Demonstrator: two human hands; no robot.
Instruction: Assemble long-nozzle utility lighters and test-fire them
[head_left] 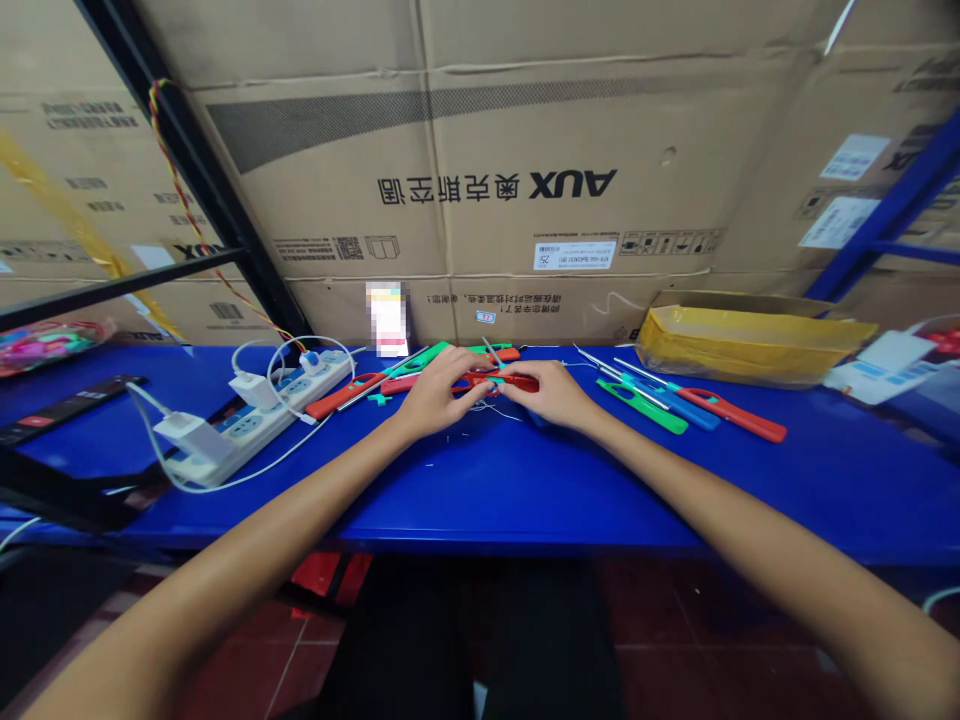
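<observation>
Both hands meet over the middle of the blue table. My left hand [441,393] has its thumb and fingers closed on the left part of a red lighter-like tool [517,381]. From the other side, my right hand [551,393] pinches the same red tool near a small teal part. A thin metal rod slants up between the hands. Beside my left hand lie a green tool [429,358] and another red tool [341,397]. To the right rest a green tool [651,408], a blue tool [694,412] and a red tool [742,414] with metal rods.
A white power strip [296,395] with plugs and cables lies on the left of the blue table [480,490]. Behind stands a cardboard wall [480,130]. A yellow-taped box [750,345] sits at the back right. A black frame post [202,160] rises at left.
</observation>
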